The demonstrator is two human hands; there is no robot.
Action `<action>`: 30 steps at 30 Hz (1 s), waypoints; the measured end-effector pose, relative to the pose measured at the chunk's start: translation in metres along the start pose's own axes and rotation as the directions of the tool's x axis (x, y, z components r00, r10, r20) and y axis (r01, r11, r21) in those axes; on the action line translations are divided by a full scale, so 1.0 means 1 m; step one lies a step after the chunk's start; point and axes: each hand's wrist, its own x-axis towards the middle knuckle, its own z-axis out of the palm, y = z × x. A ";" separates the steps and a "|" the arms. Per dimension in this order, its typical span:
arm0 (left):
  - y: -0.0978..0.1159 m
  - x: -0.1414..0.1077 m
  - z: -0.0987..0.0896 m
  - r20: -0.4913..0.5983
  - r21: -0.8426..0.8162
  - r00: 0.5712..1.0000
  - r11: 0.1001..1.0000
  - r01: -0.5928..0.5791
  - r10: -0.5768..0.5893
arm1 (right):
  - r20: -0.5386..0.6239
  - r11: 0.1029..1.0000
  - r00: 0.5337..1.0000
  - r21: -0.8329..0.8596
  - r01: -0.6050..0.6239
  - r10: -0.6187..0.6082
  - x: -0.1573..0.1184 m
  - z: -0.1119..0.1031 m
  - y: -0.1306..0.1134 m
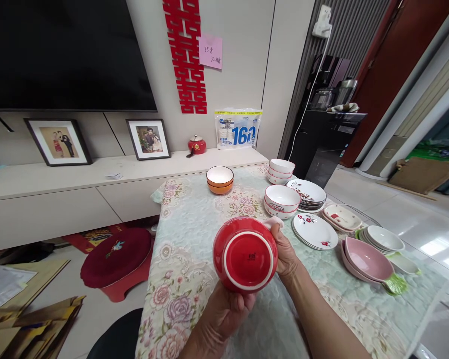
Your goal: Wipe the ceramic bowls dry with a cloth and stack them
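Note:
A glossy red bowl [245,254] is held up over the table, tilted so its underside with a white foot ring and a small dark mark faces me. My left hand [230,309] grips it from below, thumb near the lower rim. At its right side, my right hand [284,249] pinches a pale pink cloth [274,222] against the bowl's upper right edge. Most of that cloth is hidden behind the bowl. Beyond the bowl, stacked orange bowls [220,187] with white insides sit on the floral tablecloth [183,259].
To the right stand white bowls [282,197], patterned plates [314,231], pink leaf-shaped dishes [368,259] and small white bowls [385,238]. A white cabinet [134,174] runs behind the table. A red stool [117,257] is at the left.

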 end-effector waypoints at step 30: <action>0.002 0.001 0.000 0.082 0.004 0.997 1.000 -0.001 0.001 | 0.061 0.999 0.997 -0.002 -0.046 0.046 0.001 -0.007 0.002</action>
